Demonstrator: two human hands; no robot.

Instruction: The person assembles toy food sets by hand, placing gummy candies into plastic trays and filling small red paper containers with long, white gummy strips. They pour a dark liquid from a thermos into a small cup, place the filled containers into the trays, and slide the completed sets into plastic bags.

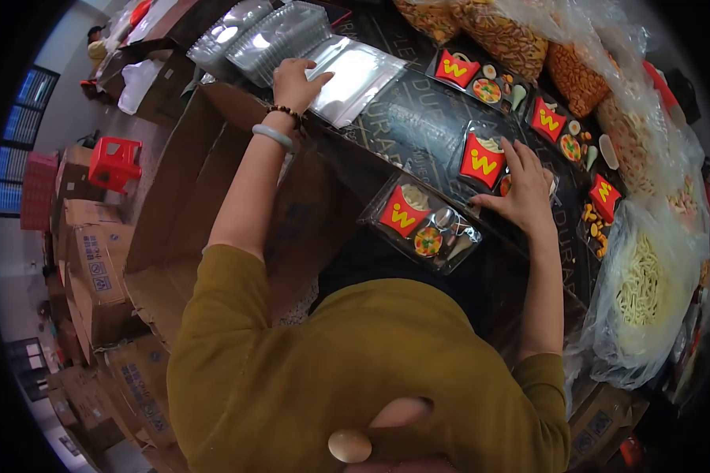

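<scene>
My left hand (pixel 298 85) lies at the near edge of a stack of clear plastic bags (pixel 355 77), fingers apart, with a beaded bracelet and a pale bangle at the wrist. My right hand (pixel 525 189) is spread over a clear tray (pixel 470 162) holding a red fries-box toy (pixel 482 160) and small toy food, partly hidden by the fingers. Nearer to me, a second packed tray (pixel 422 222) sits at the table edge with a red box, a round pizza-like piece and other small pieces, apart from both hands.
Stacked clear trays (pixel 280 41) stand beyond my left hand. More filled trays (pixel 481 81) line the table (pixel 406 118). Large bags of toy pieces (pixel 639 292) run along the right. An open carton (pixel 185 181), a red stool (pixel 115 164) and a distant person (pixel 96 49) are at left.
</scene>
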